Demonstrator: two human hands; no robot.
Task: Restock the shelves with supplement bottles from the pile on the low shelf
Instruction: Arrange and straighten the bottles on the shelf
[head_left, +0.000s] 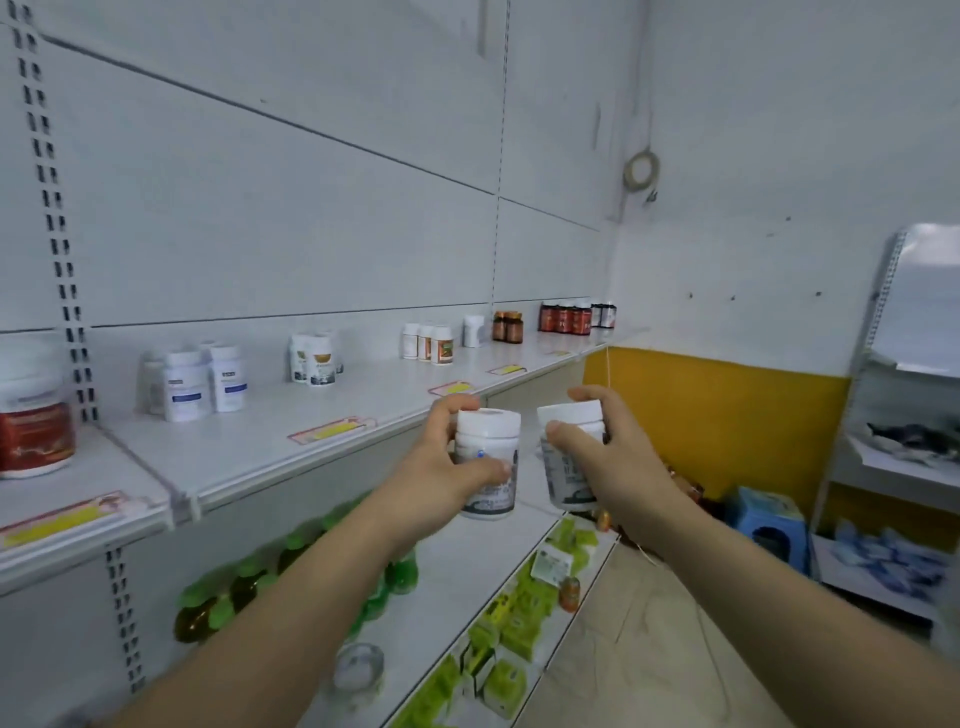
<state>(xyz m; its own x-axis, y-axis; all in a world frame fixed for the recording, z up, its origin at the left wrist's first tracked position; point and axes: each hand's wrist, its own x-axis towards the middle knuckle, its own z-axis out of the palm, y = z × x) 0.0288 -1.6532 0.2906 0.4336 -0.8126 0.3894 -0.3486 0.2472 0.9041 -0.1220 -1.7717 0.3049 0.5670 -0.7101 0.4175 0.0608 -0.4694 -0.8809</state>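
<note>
A white bottle (488, 462) is gripped by the left hand (441, 467); at its 3 o'clock, a second bottle (569, 457) is clasped by the right hand's (602, 457) curled fingers (563, 436).

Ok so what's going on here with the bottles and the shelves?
A person is restocking a shop shelf. The left hand grips one white supplement bottle and the right hand grips another white bottle, both held upright in front of the upper shelf. That shelf already carries small groups of bottles with gaps between them. Neither held bottle is set down yet. Green-capped bottles and green boxes sit on lower shelves.
</note>
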